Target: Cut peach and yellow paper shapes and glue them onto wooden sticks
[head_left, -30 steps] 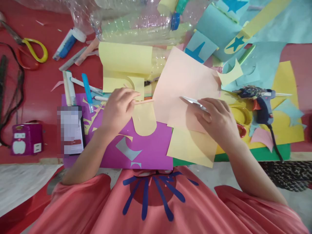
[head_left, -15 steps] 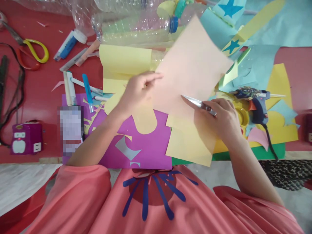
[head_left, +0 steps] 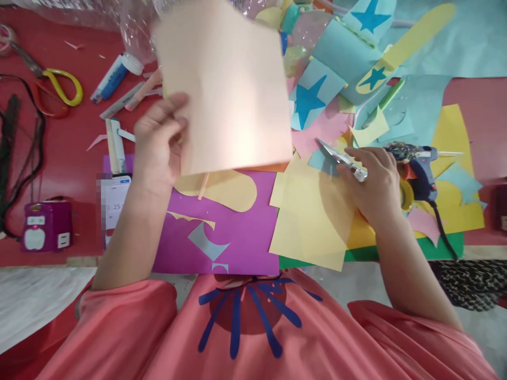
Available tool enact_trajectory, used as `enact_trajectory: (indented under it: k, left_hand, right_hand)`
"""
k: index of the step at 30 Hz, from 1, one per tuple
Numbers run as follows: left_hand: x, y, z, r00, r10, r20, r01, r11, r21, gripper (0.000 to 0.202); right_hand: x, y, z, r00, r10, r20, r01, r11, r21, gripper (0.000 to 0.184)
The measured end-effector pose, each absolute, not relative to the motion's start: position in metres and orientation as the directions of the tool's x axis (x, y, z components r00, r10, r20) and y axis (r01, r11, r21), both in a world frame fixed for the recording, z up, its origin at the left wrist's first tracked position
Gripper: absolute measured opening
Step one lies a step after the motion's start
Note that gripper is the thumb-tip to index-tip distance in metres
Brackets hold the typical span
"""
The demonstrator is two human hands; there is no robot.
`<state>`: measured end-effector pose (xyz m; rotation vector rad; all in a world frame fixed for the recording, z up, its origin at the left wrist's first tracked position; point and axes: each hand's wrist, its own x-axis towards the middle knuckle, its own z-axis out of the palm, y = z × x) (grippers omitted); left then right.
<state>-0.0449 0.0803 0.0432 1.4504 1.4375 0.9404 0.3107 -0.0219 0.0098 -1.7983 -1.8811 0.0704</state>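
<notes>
Pinched at its left edge, a peach sheet of paper (head_left: 233, 89) is held up by my left hand (head_left: 158, 137), whose fingers are closed on it. My right hand (head_left: 376, 184) grips a pair of scissors (head_left: 336, 157), blades together and pointing up and left, apart from the sheet. Below the raised paper, a pale yellow rounded cut-out (head_left: 233, 192) lies on a purple sheet (head_left: 245, 243). Under my right hand are pale yellow sheets (head_left: 309, 227). The peach sheet hides part of the table behind it.
A glue gun (head_left: 422, 174) lies right of my right hand. Blue pieces with stars (head_left: 311, 100) and clear plastic bottles (head_left: 137, 31) are at the back. Yellow-handled scissors (head_left: 65, 87), a phone (head_left: 116, 203) and a purple box (head_left: 46, 226) are on the left.
The peach sheet has swung left and turned upright, and my left hand has moved left and now holds it by the edge. My right hand with the scissors has shifted slightly right.
</notes>
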Motion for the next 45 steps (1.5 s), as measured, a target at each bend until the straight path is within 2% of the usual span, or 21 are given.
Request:
enact_trajectory:
  k: [2,4,5,7,9,12,17,19,22,25,29,32,35,38,40,42,45]
  left_hand:
    - [-0.038,0.071,0.043,0.186,0.951,-0.247,0.322,0.179,0.93,0.047]
    - [-0.027,0.06,0.047,0.329,0.868,-0.372,0.361,0.248,0.899,0.043]
    - [-0.022,0.054,0.049,0.404,0.825,-0.396,0.408,0.225,0.885,0.038]
    - [-0.011,0.044,0.054,0.579,0.719,-0.384,0.516,0.041,0.855,0.031]
    - [-0.001,0.035,0.054,0.661,0.638,-0.396,0.594,-0.122,0.795,0.04]
    - [0.01,0.026,0.047,0.658,0.673,-0.338,0.671,-0.319,0.67,0.051]
    - [0.021,0.022,0.033,0.748,0.627,-0.217,0.607,-0.515,0.606,0.053]
    - [0.02,0.019,0.029,0.759,0.624,-0.186,0.591,-0.541,0.599,0.05]
    - [0.008,0.009,0.023,0.709,0.694,-0.127,0.612,-0.516,0.599,0.046]
    - [-0.014,-0.004,0.016,0.679,0.734,-0.012,0.603,-0.549,0.579,0.055]
    - [-0.044,-0.014,0.008,0.665,0.746,-0.002,0.647,-0.576,0.499,0.062]
    - [-0.058,-0.013,0.009,0.631,0.776,0.018,0.678,-0.562,0.474,0.063]
    - [-0.058,-0.012,0.017,0.579,0.811,0.084,0.699,-0.547,0.459,0.054]
    - [-0.042,-0.016,0.025,0.664,0.741,0.101,0.659,-0.643,0.39,0.047]
    - [-0.024,-0.022,0.027,0.817,0.57,0.087,0.512,-0.786,0.346,0.046]
    - [-0.007,-0.028,0.024,0.896,0.442,0.027,0.415,-0.86,0.297,0.052]
    - [0.01,-0.033,0.016,0.903,0.423,-0.068,0.426,-0.868,0.257,0.064]
  right_hand:
    - [0.302,-0.023,0.017,0.053,0.942,0.331,0.841,0.137,-0.523,0.029]
    - [0.295,-0.025,0.022,0.071,0.943,0.326,0.765,0.159,-0.625,0.033]
    - [0.292,-0.026,0.023,0.068,0.943,0.325,0.737,0.172,-0.653,0.035]
    - [0.287,-0.029,0.024,0.026,0.95,0.311,0.713,0.2,-0.672,0.038]
    - [0.284,-0.032,0.022,-0.062,0.964,0.259,0.718,0.223,-0.66,0.042]
    - [0.278,-0.035,0.018,-0.193,0.96,0.205,0.756,0.278,-0.592,0.051]
    - [0.264,-0.028,0.015,-0.371,0.893,0.256,0.767,0.45,-0.458,0.056]
    - [0.257,-0.025,0.013,-0.409,0.88,0.243,0.776,0.475,-0.415,0.047]
    - [0.252,-0.021,0.011,-0.394,0.888,0.238,0.813,0.457,-0.36,0.025]
    - [0.258,-0.019,0.011,-0.333,0.914,0.231,0.834,0.4,-0.381,0.023]
    - [0.273,-0.015,0.017,-0.242,0.959,0.149,0.82,0.285,-0.497,0.023]
    - [0.279,-0.012,0.019,-0.201,0.972,0.125,0.795,0.236,-0.559,0.023]
    - [0.277,-0.009,0.016,-0.193,0.972,0.137,0.78,0.237,-0.579,0.022]
    - [0.273,-0.005,0.013,-0.219,0.964,0.151,0.776,0.266,-0.572,0.023]
    - [0.269,-0.002,0.012,-0.264,0.952,0.154,0.763,0.304,-0.571,0.024]
    - [0.267,0.001,0.011,-0.323,0.934,0.156,0.75,0.352,-0.56,0.025]
    - [0.264,0.003,0.008,-0.356,0.918,0.177,0.79,0.397,-0.467,0.026]
